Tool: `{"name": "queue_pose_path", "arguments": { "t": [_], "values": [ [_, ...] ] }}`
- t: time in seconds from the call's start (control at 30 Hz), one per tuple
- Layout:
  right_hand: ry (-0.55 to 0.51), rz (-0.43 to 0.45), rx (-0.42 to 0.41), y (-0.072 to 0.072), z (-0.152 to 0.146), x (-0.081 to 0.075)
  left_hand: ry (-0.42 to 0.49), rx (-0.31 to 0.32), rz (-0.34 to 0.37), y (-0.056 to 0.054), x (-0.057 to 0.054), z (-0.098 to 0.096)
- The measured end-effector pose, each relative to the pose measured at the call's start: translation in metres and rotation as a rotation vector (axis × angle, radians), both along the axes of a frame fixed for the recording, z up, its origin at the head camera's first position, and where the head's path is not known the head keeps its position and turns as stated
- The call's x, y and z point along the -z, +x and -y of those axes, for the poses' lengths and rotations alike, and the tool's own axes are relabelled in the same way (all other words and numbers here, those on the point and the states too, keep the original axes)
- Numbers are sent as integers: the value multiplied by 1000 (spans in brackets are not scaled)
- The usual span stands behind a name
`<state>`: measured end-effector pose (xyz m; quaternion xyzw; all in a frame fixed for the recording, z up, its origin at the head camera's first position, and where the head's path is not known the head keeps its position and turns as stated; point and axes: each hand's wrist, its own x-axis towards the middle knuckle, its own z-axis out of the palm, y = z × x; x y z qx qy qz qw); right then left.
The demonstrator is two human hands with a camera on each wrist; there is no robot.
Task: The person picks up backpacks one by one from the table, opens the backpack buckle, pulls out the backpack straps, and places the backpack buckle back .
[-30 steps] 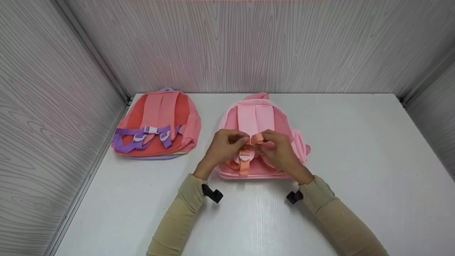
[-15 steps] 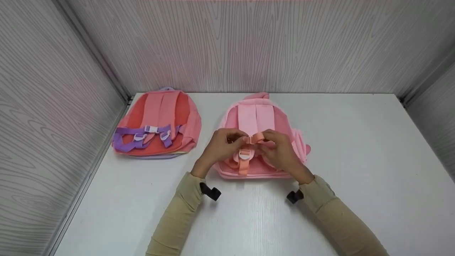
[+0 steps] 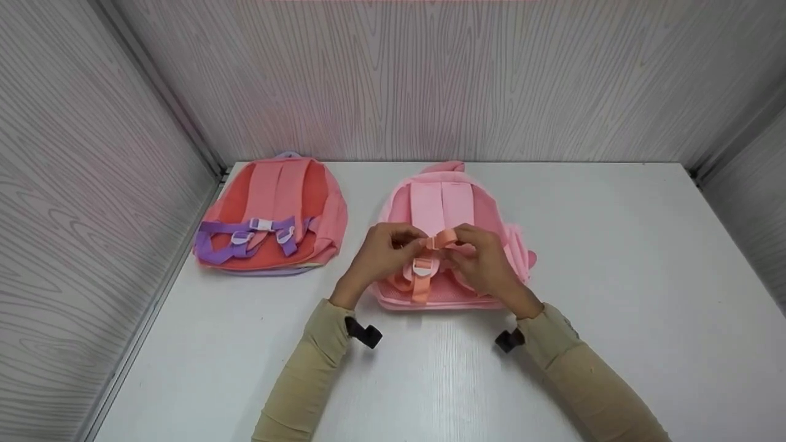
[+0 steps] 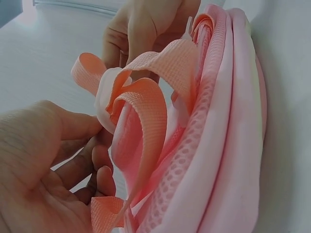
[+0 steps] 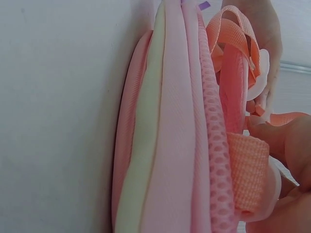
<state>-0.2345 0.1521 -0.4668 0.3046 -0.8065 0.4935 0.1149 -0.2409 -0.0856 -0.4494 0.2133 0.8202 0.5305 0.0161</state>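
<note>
A light pink backpack [image 3: 457,202] lies on the table with its shoulder straps facing up. Over its lower middle, both hands meet at a small orange buckle [image 3: 431,243]. The left hand [image 3: 384,250] pinches it from the left between thumb and fingers. From the right, the right hand [image 3: 485,258] grips the same buckle's strap side, where an orange strap [image 3: 447,238] loops up. Below them a white strap adjuster [image 3: 422,267] sits on another orange strap. In the left wrist view, orange webbing [image 4: 150,121] curls in front of the fingers and partly hides the hold.
A coral backpack [image 3: 276,202] with purple straps [image 3: 215,252] lies at the left back of the white table [image 3: 614,245]. Wood-grain panels [image 3: 430,80] rise behind the table and at both sides. The pink backpack's edge [image 5: 170,121] stands close to the right wrist camera.
The left wrist has shifted slightly left and the buckle between the hands has turned a little. Both hands keep their hold; the backpacks stay in place.
</note>
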Motion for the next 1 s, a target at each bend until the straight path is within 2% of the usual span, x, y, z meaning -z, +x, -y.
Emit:
{"name": "queue_pose_path", "arguments": {
  "t": [0.4, 0.67, 0.83, 1.0],
  "values": [
    [25, -12, 3, 1, 1, -1, 21, -13, 3, 2, 2, -7],
    [-2, -12, -18, 1, 0, 1, 28, -5, 2, 3, 1, -9],
    [10, -18, -19, 1, 0, 1, -8, 39, -16, 3, 0, -8],
    [58, 15, 5, 2, 0, -2, -36, 23, -8, 4, 0, -9]
  ]
}}
